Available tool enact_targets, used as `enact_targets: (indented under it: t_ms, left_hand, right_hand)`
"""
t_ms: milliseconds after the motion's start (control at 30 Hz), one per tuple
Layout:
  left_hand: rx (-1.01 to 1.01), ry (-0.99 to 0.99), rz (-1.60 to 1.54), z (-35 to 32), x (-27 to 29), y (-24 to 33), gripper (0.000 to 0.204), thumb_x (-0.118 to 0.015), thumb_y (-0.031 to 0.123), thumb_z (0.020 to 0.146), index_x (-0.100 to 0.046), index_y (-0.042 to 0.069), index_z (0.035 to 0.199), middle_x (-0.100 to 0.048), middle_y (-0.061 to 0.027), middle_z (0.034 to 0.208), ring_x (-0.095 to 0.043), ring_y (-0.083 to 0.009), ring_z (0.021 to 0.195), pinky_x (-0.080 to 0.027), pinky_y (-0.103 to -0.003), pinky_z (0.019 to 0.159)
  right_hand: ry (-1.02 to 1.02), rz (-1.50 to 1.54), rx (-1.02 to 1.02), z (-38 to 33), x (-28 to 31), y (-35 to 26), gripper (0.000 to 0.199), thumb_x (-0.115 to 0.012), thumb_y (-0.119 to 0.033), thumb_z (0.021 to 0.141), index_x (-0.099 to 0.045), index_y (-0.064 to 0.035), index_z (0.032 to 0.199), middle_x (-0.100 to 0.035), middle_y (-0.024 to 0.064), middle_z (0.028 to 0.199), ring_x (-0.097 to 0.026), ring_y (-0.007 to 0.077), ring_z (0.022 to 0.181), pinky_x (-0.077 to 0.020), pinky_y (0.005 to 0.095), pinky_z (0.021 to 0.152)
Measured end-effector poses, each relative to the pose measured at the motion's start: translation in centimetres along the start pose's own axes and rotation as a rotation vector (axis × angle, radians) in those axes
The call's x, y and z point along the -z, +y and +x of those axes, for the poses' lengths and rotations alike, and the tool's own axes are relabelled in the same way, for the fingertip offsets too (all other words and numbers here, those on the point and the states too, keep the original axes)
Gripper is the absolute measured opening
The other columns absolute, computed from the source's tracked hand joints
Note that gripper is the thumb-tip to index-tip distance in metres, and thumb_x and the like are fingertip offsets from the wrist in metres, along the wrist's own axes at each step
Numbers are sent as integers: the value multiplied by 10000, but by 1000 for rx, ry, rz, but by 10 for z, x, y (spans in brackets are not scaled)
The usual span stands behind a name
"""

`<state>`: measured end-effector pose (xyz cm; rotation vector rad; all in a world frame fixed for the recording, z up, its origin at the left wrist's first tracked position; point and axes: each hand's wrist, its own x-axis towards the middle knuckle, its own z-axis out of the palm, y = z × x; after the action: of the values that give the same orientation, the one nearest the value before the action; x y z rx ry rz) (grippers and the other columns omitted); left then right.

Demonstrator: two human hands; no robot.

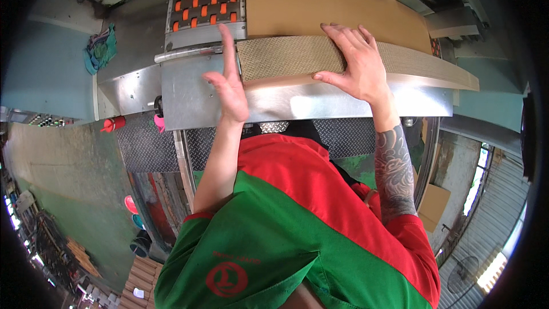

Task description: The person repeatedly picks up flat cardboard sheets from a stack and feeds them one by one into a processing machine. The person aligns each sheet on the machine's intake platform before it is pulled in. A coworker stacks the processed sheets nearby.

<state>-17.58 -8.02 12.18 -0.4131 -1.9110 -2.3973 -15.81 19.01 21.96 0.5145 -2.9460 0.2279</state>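
Note:
A stack of brown corrugated cardboard sheets (pixel 337 0) lies on a metal table (pixel 320 103), its fluted edges (pixel 280 60) facing me. My left hand (pixel 231 91) is upright at the left end of the stack, fingers straight and thumb spread, the palm side along the sheets' corner. Whether it touches them I cannot tell. Across the fluted edges lies my right hand (pixel 357 66), with its fingers spread toward the top sheet and its thumb stretched to the left along the lower edge. Neither hand is closed around anything.
Orange rollers (pixel 203 8) sit in a metal bed behind the table, left of the stack. A metal bar (pixel 189 53) runs in front of them. Further left, a teal cloth (pixel 100 48) hangs over a blue-grey machine casing (pixel 51 68). Tread plate (pixel 146 143) covers the floor below.

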Motion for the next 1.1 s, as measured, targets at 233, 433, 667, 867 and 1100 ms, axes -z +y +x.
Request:
enact_targets:
  t_ms: [233, 433, 667, 867, 1100]
  left_hand:
    - [-104, 266, 7, 18, 87, 34, 1213, 56, 919, 849, -50, 23, 1658, 2, -161, 1747, 38, -305, 1617, 93, -438, 1289]
    - [-64, 258, -68, 23, 58, 42, 1142, 62, 875, 891, -41, 36, 1660, 28, -131, 1750, 58, -277, 1616, 87, -430, 1293]
    - [20, 63, -15, 16, -4, 9, 1204, 96, 923, 833, -46, 71, 1671, 9, -112, 1758, 15, -283, 1620, 92, -437, 1283]
    - [45, 123, -84, 21, 18, 16, 1214, 91, 931, 823, -40, 72, 1670, 30, -124, 1754, 46, -277, 1619, 106, -437, 1280]
    - [-39, 435, -58, 33, 133, 44, 1259, -7, 952, 837, -18, -12, 1646, 9, -171, 1745, 50, -294, 1615, 101, -410, 1287]
  right_hand:
    - [19, -7, 1, -1, 0, 0, 994, -742, -732, 734, -538, -93, 1468, -631, 144, 1370, -577, 337, 1309, -314, 550, 1209]
    - [40, 1, 6, -2, -2, 1, 956, -732, -735, 749, -561, -90, 1432, -636, 146, 1363, -583, 332, 1303, -315, 554, 1207]
    - [-11, -7, 28, -1, 1, 1, 872, -728, -725, 769, -604, -77, 1339, -647, 144, 1342, -592, 317, 1295, -312, 577, 1204]
    - [-5, 10, 8, -2, 1, 1, 863, -730, -722, 769, -610, -73, 1325, -647, 150, 1338, -591, 322, 1295, -309, 576, 1206]
    - [4, -6, -1, -4, -1, 2, 900, -737, -720, 754, -588, -74, 1363, -649, 115, 1348, -596, 328, 1289, -287, 552, 1226]
